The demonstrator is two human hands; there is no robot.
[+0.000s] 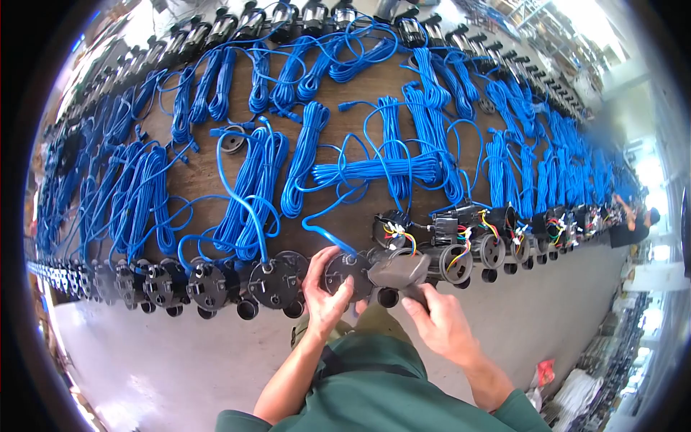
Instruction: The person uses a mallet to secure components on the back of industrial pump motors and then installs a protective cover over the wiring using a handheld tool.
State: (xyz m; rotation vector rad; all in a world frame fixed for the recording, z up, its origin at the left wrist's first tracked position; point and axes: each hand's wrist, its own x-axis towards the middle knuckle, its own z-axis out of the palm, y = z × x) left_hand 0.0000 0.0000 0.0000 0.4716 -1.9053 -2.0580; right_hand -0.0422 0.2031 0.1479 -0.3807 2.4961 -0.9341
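At the table's near edge, my left hand (pixel 327 291) is closed around the side of a round black housing cap (pixel 353 270), thumb lying on its face. A blue cable (pixel 327 234) enters the top of that cap. My right hand (pixel 443 327) grips the handle of a dark grey mallet (pixel 399 272), whose blocky head is beside the cap's right edge and covers part of it. Whether the head touches the cap, I cannot tell. Behind the mallet stands an open black housing (pixel 394 229) with coloured wires coming out.
Bundled blue cables (pixel 252 194) cover much of the brown table (pixel 194 198). Capped black housings (pixel 212 284) line its near edge on the left; open ones with coloured wires (pixel 489 248) line the right. Clear-and-black units (pixel 248 21) stand along the far edge. Another person (pixel 633 223) is at far right.
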